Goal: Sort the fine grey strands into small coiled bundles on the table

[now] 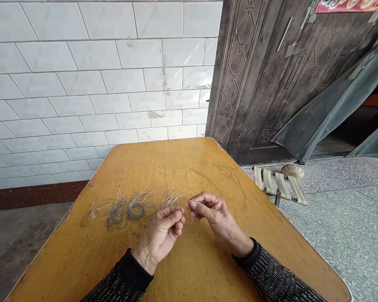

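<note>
Both my hands meet above the middle of a yellow wooden table [182,272], their fingertips a short gap apart. My left hand [164,235] is closed, with thumb and forefinger pinched on a thin wire. My right hand [216,216] pinches the same kind of thin wire between thumb and fingers; a fine end shows below the fingertips. Left of my hands lie coiled bundles of thin grey wire [135,208], their ends sticking up. Part of the bundles is hidden behind my left hand. Loose wire strands [204,174] lie farther back on the right.
A white tiled wall [113,79] stands behind the table. At the back right is a dark carved door [255,84] with a grey curtain [330,96]. Beside the table's right edge stand a striped folding stool [280,184] and a ball [292,170].
</note>
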Available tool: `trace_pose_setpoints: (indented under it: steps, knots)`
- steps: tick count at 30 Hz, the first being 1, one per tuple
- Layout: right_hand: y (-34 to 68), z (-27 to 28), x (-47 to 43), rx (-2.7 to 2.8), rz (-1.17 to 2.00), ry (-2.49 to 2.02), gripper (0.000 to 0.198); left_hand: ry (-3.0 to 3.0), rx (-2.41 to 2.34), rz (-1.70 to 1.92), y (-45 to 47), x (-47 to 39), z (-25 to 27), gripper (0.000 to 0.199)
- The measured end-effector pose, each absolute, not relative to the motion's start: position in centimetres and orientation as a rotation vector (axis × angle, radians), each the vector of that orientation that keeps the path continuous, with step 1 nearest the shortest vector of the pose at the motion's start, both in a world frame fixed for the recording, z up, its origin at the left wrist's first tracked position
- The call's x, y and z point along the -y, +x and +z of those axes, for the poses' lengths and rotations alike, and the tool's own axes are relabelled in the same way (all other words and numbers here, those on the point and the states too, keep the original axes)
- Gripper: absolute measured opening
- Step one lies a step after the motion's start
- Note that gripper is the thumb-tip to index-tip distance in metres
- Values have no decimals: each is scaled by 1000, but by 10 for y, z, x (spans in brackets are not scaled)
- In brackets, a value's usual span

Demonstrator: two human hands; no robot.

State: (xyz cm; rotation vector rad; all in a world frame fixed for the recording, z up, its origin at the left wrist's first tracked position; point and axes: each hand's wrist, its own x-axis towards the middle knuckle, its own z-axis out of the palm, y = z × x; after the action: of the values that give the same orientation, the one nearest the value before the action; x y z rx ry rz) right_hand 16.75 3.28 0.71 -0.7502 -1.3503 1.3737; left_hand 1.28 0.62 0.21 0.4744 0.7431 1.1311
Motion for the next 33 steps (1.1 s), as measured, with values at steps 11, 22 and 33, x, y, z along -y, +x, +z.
trace_pose_setpoints:
  steps: [11, 22, 33]
  knots:
    - [165, 5, -32, 1337, 1433, -723, 18, 422, -724, 1193, 13, -7, 4, 16]
    - [162, 1, -35, 1207, 1505, -661, 19, 514, -740, 1143, 15, -5, 3, 19]
    - [175, 7, -37, 1457, 1667, -546, 19, 622, -648, 867, 5, -6, 7, 17]
